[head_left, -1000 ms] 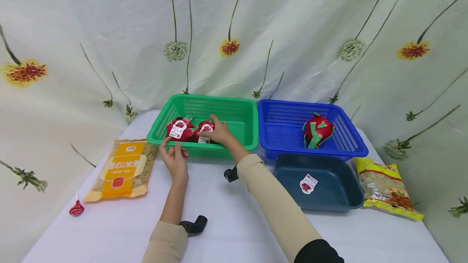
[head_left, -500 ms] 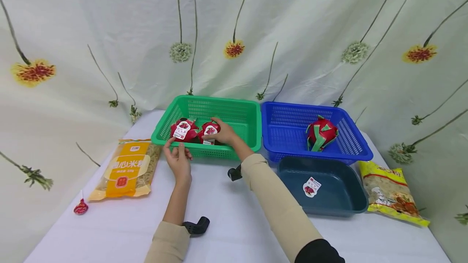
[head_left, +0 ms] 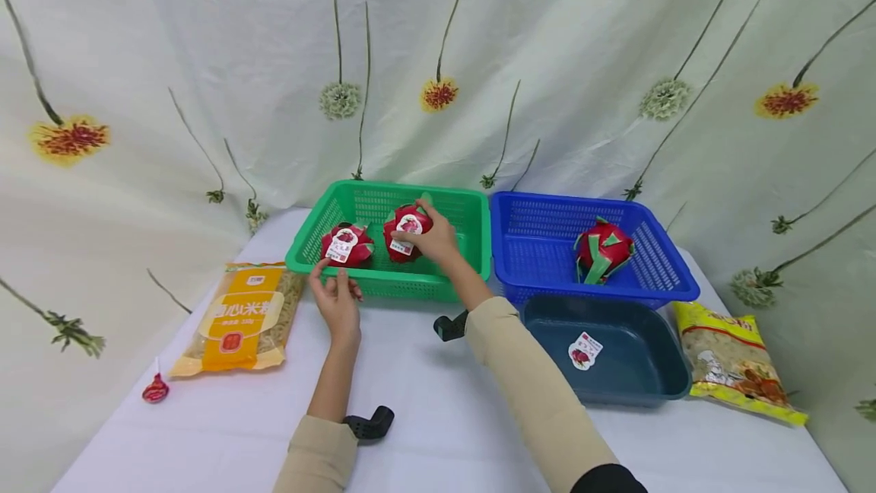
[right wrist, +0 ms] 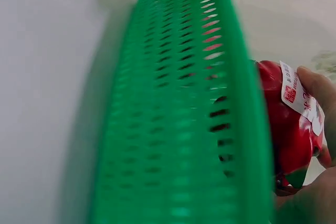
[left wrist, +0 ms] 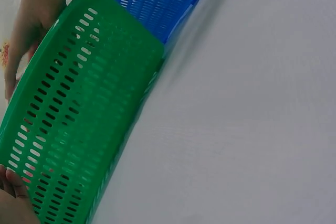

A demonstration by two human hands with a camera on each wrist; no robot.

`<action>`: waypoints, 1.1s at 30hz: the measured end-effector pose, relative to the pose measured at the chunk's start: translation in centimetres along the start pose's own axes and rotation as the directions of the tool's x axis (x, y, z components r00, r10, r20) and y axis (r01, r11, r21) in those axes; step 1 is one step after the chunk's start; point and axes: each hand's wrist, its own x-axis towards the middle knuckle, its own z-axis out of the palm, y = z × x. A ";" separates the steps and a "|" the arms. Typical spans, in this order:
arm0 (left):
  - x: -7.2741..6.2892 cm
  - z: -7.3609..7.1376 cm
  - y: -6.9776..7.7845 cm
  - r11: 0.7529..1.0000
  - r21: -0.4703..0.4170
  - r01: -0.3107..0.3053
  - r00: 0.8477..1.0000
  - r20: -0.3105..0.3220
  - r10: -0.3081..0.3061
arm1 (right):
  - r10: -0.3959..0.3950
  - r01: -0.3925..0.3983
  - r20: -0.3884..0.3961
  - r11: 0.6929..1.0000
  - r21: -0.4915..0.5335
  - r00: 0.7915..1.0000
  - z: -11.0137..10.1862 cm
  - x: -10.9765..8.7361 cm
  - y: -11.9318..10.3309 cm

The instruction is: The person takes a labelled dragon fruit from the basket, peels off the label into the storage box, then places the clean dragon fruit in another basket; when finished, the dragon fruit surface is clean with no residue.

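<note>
In the head view, my right hand (head_left: 438, 240) grips a red dragon fruit (head_left: 405, 228) with a white label, fingers over its far side and thumb near the label. It sits high within the green basket (head_left: 393, 275), above the front rim. The right wrist view shows the same dragon fruit (right wrist: 287, 124) beyond the basket wall. A second labelled dragon fruit (head_left: 359, 251) lies at the left of the green basket. My left hand (head_left: 337, 303) holds the front rim just in front of it, one finger over the edge and the others curled outside.
Right of the green basket stands a blue basket (head_left: 534, 289) holding a dragon fruit (head_left: 605, 249) with green leaf tips. Before it is a dark teal tray (head_left: 636, 356) with a loose label (head_left: 585, 351). Food bags (head_left: 239, 318) (head_left: 735, 360) flank the baskets; a red lollipop (head_left: 156, 389) lies left.
My right hand has lifted its dragon fruit up and slightly right, away from the other one. The left hand keeps its place on the basket rim. The head view has shifted slightly.
</note>
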 end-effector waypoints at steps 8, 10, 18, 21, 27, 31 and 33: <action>0.4 -0.1 0.5 0.999 0.010 0.031 0.999 0.013 -0.031 | -0.218 0.217 0.022 0.975 0.047 0.976 -6.4 -4.3 -3.7; 0.4 -0.3 0.3 0.999 0.019 0.032 0.999 0.011 -0.032 | -0.295 0.292 0.071 0.955 0.053 0.953 -8.1 -6.1 -3.9; 0.1 -0.4 1.2 1.000 -0.009 0.030 0.999 0.015 -0.029 | -0.389 0.385 0.420 0.918 0.098 0.820 -13.7 -13.7 -1.7; 0.0 -0.3 1.7 0.999 -0.009 0.033 0.999 0.026 -0.033 | -0.359 0.341 0.563 0.929 0.142 0.744 -14.6 -15.7 -0.1; 0.2 0.1 1.7 0.999 -0.033 0.028 0.999 0.043 -0.026 | -0.308 0.310 0.762 0.939 0.147 0.570 -14.0 -16.7 2.5; 0.1 0.3 1.6 0.998 -0.041 0.037 0.998 0.048 -0.035 | -0.266 0.326 0.833 0.939 0.109 0.486 -13.0 -15.8 3.4; 0.0 0.4 1.5 0.998 -0.041 0.044 0.998 0.049 -0.042 | -0.251 0.340 0.862 0.935 0.098 0.441 -12.5 -15.1 3.6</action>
